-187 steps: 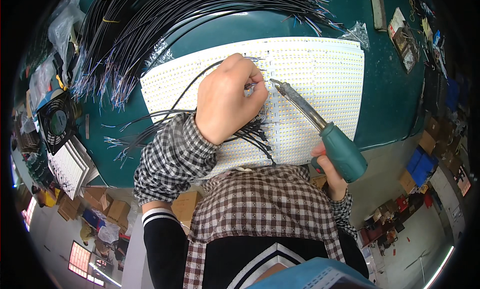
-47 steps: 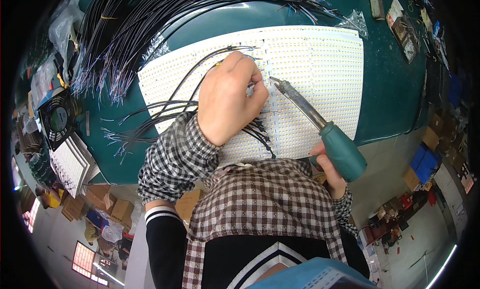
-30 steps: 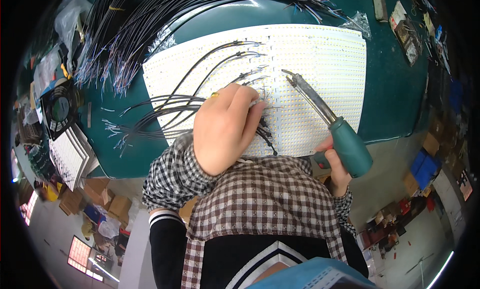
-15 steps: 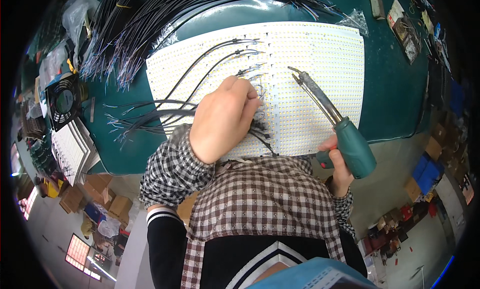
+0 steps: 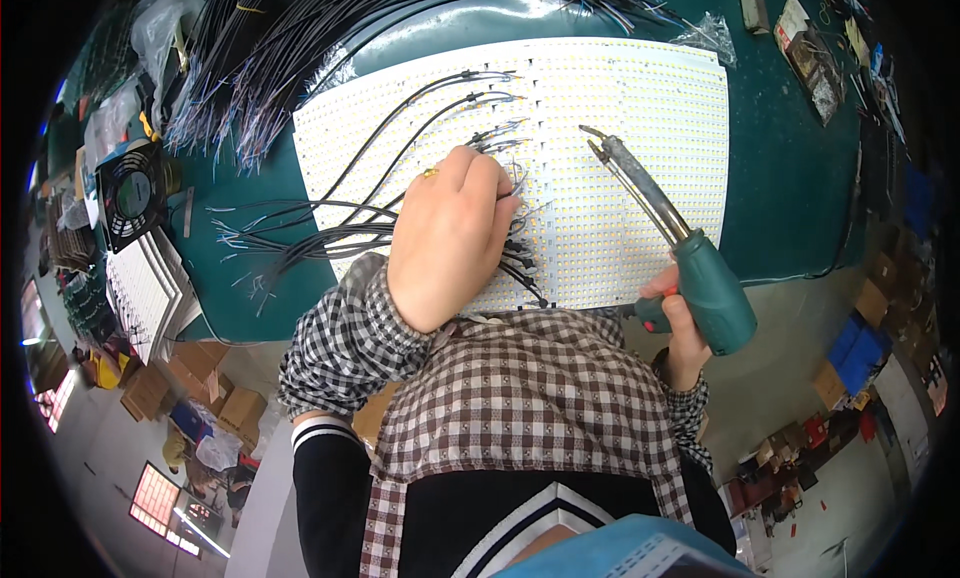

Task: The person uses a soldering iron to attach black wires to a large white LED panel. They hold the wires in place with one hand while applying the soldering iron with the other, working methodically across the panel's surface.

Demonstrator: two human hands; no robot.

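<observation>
My left hand point(image 5: 450, 233) is closed over the middle of a white LED board point(image 5: 640, 98). Its fingertips pinch a thin wired cable point(image 5: 517, 178); the exact grip is partly hidden behind the fingers. Several black cables point(image 5: 400, 118) with stripped coloured ends lie across the board's left half, their tips along its centre strip. More cable ends point(image 5: 517, 263) sit beside and below the hand. In my right hand point(image 5: 682, 333) is a green soldering gun point(image 5: 712, 293), its fingers wrapped round the handle. The gun's metal tip point(image 5: 592, 133) points up-left above the board, apart from the wires.
A thick bundle of black cables point(image 5: 290, 53) spans the back of the green table point(image 5: 790, 193). At the left stand a small black fan point(image 5: 132, 196) and stacked white boards point(image 5: 150, 288). A solder-stained box point(image 5: 810, 68) and scattered tools lie at the far right.
My left hand has turned slightly and its fingers have shifted, with a yellow ring now showing. The soldering gun stays almost in place. The whole view has moved a little.
</observation>
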